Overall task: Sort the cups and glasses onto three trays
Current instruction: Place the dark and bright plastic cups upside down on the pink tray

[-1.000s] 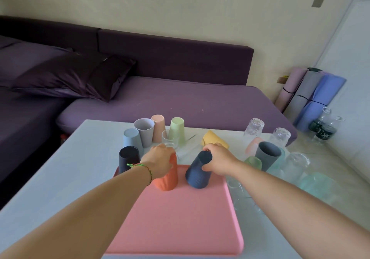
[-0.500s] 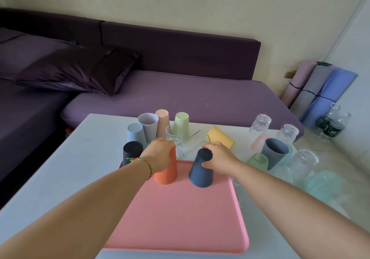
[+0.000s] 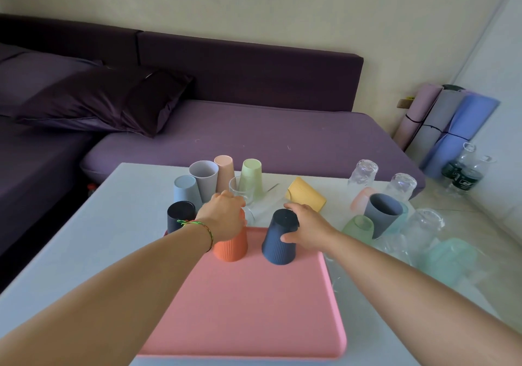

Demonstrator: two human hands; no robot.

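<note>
A pink tray [image 3: 248, 309] lies on the white table in front of me. At its far edge stand two upside-down ribbed cups. My left hand [image 3: 223, 215] grips the orange cup [image 3: 231, 248] from above. My right hand [image 3: 306, 225] holds the navy cup [image 3: 278, 241] at its right side, thumb on its front. Behind the tray stand a black cup [image 3: 180, 215], a light blue cup [image 3: 186, 190], a grey cup [image 3: 203, 179], a peach cup [image 3: 225, 167], a green cup [image 3: 251, 176] and a clear glass [image 3: 240, 190].
A yellow cup [image 3: 305, 194] lies on its side right of centre. To the right are a dark grey cup [image 3: 382, 215], a frosted green cup [image 3: 358, 228], several clear glasses [image 3: 363, 172] and a mint tray [image 3: 449, 258]. A purple sofa [image 3: 254, 136] runs behind the table.
Both hands stay on their cups at the tray's far edge. The orange and navy cups have barely shifted; the view has tilted slightly.
</note>
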